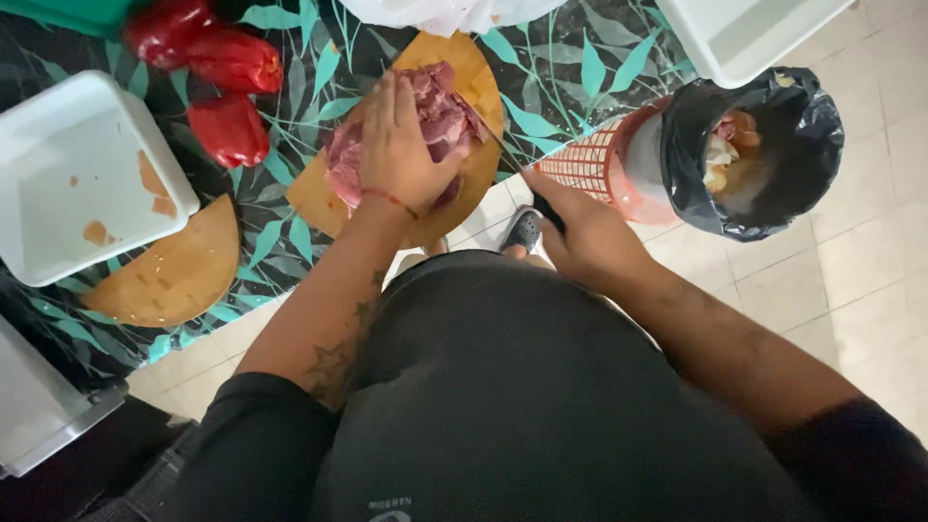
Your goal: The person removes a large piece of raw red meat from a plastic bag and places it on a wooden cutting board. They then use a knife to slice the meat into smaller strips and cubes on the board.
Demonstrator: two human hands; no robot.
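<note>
A large piece of raw red meat lies on a round wooden cutting board on a leaf-patterned tabletop. My left hand presses flat on top of the meat, fingers spread. My right hand grips the dark handle of a knife; its thin blade reaches up to the right edge of the meat.
Three red bell peppers lie at the upper left. A white square tray and a second wooden board sit left. A red basket bin lined with a black bag holding scraps stands on the tiled floor, right. Another white tray sits at top right.
</note>
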